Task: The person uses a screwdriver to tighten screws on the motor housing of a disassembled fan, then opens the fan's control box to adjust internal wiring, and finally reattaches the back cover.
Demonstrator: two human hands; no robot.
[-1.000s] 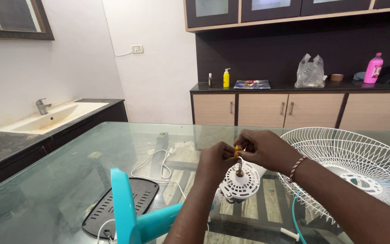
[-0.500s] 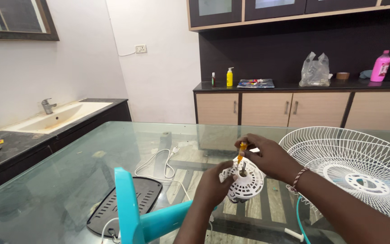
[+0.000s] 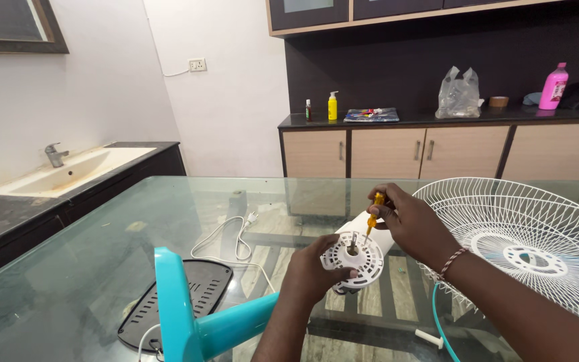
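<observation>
A white fan motor housing (image 3: 356,258) with a round slotted face and a metal shaft lies on the glass table (image 3: 102,248). My left hand (image 3: 313,271) grips its lower left rim. My right hand (image 3: 410,221) holds a small yellow-handled screwdriver (image 3: 374,211), tip down on the housing face just right of the shaft. A teal fan stand (image 3: 202,322) lies near the front edge, left of my left arm.
A white wire fan guard (image 3: 537,248) lies at the right. A black slotted base plate (image 3: 182,298) and a white power cord (image 3: 232,238) lie at left. Beyond are a sink counter (image 3: 55,174) and a cabinet with bottles (image 3: 332,106).
My right hand has shifted the screwdriver from above the shaft to the housing face right of it. The view has moved slightly; my left hand stays on the housing.
</observation>
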